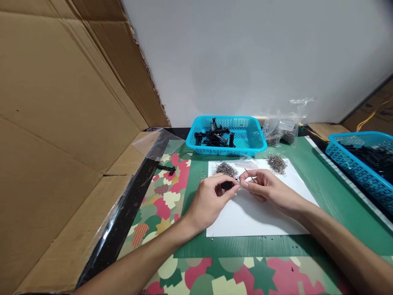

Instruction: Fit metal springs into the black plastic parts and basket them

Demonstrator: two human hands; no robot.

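Two hands point(208, 198) point(273, 190) above white paper point(242, 223), green mat point(331, 190), cardboard panel point(58, 94), pale wall point(245, 53).

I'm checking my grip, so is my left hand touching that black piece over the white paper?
Touching. The head view shows the black piece held between the thumb and fingers of your left hand.

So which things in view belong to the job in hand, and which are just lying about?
Likely part of the job:
black piece in the left hand
thin rod in the right hand
heaps of small metal pieces
white sheet
blue baskets of black parts
filled clear bags behind

Seemingly just lying about:
flat clear plastic bag at left
cardboard
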